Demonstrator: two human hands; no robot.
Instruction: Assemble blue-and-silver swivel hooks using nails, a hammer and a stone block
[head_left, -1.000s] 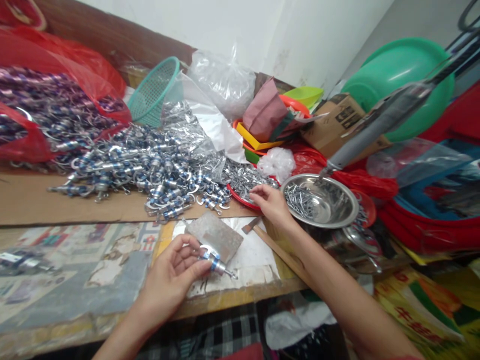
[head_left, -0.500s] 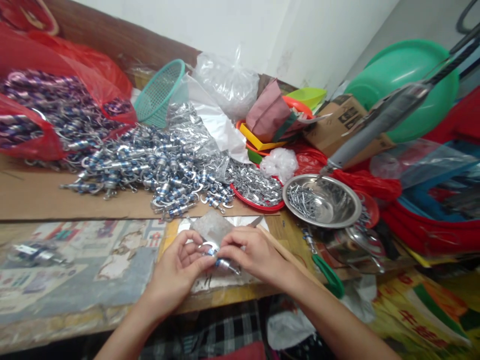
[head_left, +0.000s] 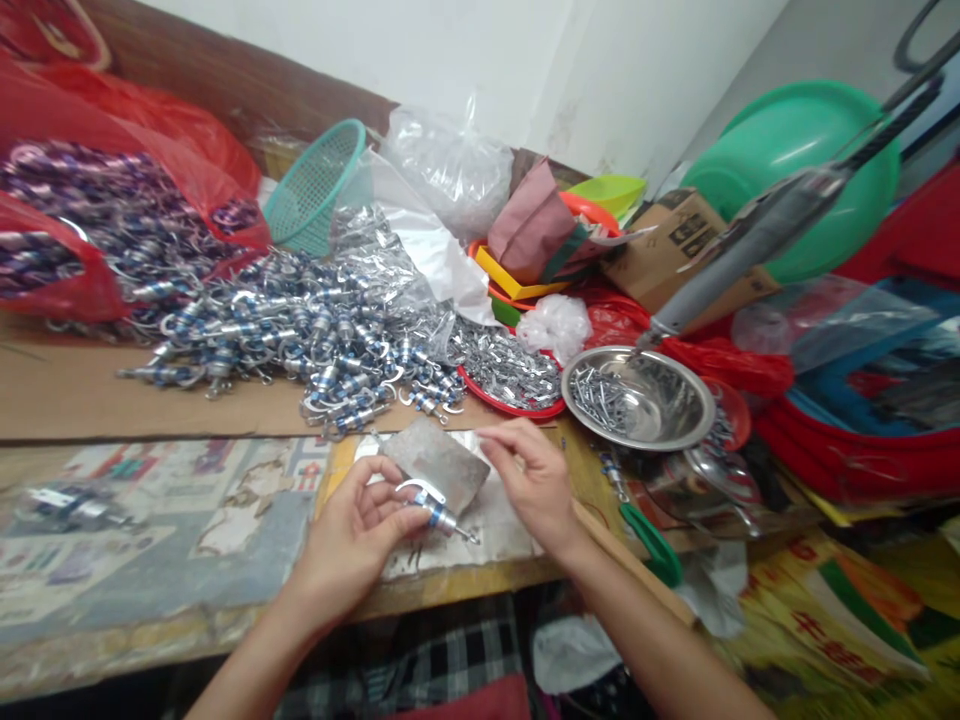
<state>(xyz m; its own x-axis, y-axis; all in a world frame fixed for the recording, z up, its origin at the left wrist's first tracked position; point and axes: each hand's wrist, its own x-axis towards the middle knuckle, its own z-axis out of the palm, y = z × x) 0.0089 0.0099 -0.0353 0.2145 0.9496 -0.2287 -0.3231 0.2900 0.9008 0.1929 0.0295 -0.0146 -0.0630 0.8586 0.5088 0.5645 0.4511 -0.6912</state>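
Between the thumb and fingers of my left hand (head_left: 373, 515) is a silver-and-blue metal piece (head_left: 442, 514) with a curved hook on top and a thin tip pointing right. My right hand (head_left: 529, 475) is off to the right of it, thumb and index finger bent close together; whether something small is between them cannot be made out. A grey metal plate (head_left: 439, 462) lies on white paper just behind the held piece. The red dish (head_left: 514, 375) of small flat metal parts and a steel bowl (head_left: 637, 397) of pins stand beyond my right hand.
A large pile of similar metal pieces (head_left: 277, 320) covers cardboard at the back left, beside a red bag (head_left: 105, 285). One wrapped piece (head_left: 75, 507) lies at the left. A green-handled tool (head_left: 651, 545) rests right of my right forearm.
My right hand has let go of the metal piece and moved up and to the right. My left hand still holds the piece in nearly the same place.
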